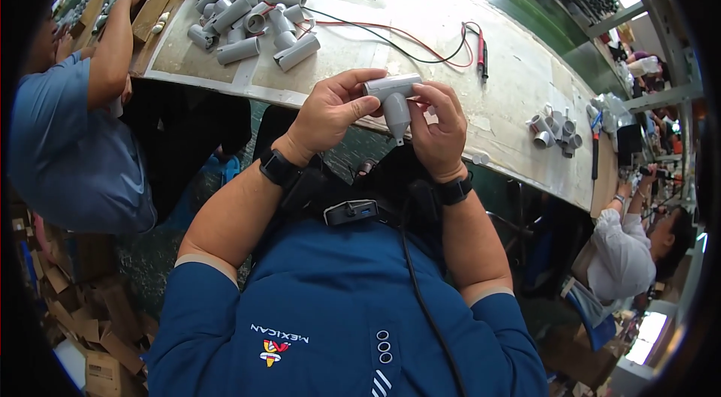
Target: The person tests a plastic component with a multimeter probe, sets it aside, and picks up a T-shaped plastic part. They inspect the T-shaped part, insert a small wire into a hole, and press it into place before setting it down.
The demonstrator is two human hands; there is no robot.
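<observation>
Between my hands, above the table's near edge, is a grey T-shaped plastic housing point(396, 105), its tube lying crosswise and its tapered stem pointing down toward me. My left hand point(330, 113) grips the tube's left end with thumb and fingers. At the right end, the fingers of my right hand point(439, 126) are closed on the tube and beside the stem. A bit of red shows by my right fingers, too small to make out. Farther left on the table lies a large heap of similar grey housings point(240, 10).
Red and black leads run across the worktable point(360, 18) to a red probe point(482, 55). Several short grey pipe pieces point(554, 129) stand to the right, near a long dark-handled tool point(595, 149). One co-worker point(82, 126) sits at the left, another point(619, 254) at the far right.
</observation>
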